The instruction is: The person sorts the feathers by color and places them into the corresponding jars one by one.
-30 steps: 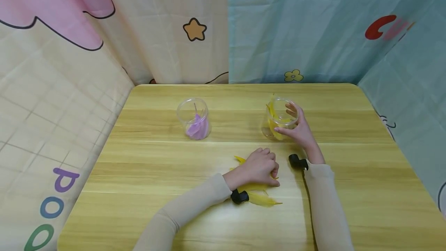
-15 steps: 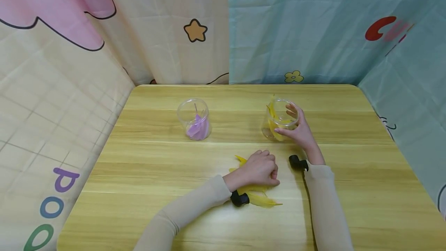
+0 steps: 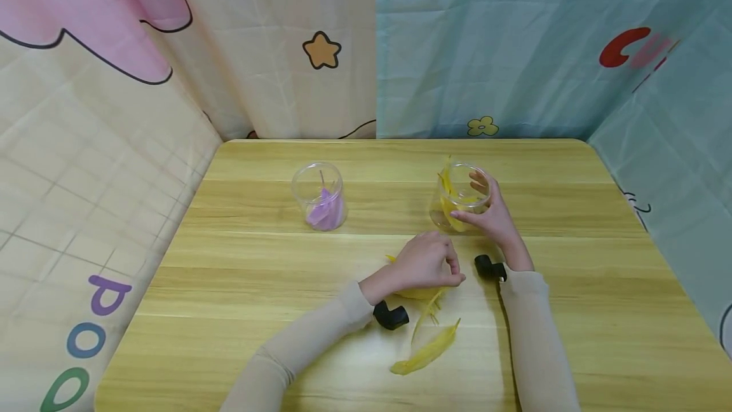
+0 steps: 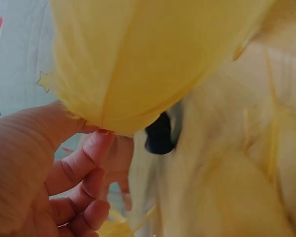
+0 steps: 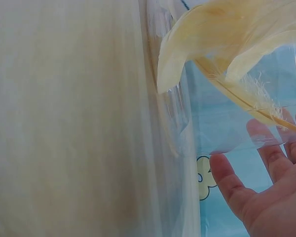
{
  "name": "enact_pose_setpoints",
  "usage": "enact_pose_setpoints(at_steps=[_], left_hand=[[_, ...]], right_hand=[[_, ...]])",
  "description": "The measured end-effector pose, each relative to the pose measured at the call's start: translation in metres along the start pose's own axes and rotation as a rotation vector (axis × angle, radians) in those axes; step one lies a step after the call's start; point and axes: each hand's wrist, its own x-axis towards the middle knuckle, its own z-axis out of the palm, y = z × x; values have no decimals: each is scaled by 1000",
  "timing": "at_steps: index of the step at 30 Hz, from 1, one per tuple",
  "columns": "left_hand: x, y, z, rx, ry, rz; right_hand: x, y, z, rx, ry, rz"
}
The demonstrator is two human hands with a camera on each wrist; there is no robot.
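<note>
Yellow feathers (image 3: 426, 294) hang pinched in the curled fingers of the left hand (image 3: 426, 262), raised just above the wooden table (image 3: 572, 310); one soft feather (image 3: 426, 353) lies loose nearby. The right hand (image 3: 492, 212) wraps the clear round jar (image 3: 454, 199), itself holding yellow feathers.

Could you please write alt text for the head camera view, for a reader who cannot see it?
A person's left hand pinches yellow feathers on a wooden table, while the right hand holds a clear jar of yellow feathers. One loose yellow feather lies nearer the person, and a clear jar of purple feathers stands to the left.
</note>
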Motion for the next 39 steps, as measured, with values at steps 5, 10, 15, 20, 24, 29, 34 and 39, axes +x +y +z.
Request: enact_pose_setpoints(at_steps=[5, 10, 15, 20, 24, 29, 34, 39], left_hand=[[4, -5, -18, -50, 67, -12], [15, -10, -41, -305, 255, -60], [38, -16, -64, -544, 710, -19], [71, -26, -78, -472, 1114, 114], [91, -34, -84, -292, 1276, 221], [102, -40, -82, -44, 1309, 247], [103, -45, -66, 104, 1192, 240], [92, -49, -49, 110, 1056, 241]], right_hand=[[0, 0, 0, 8, -4, -2], [0, -1, -1, 21, -9, -12], [2, 7, -4, 32, -9, -25], [7, 25, -4, 37, 14, -8], [7, 33, -1, 10, 22, 29], [6, 31, -1, 11, 11, 45], [3, 12, -1, 13, -3, 41], [0, -3, 0, -12, -17, 55]])
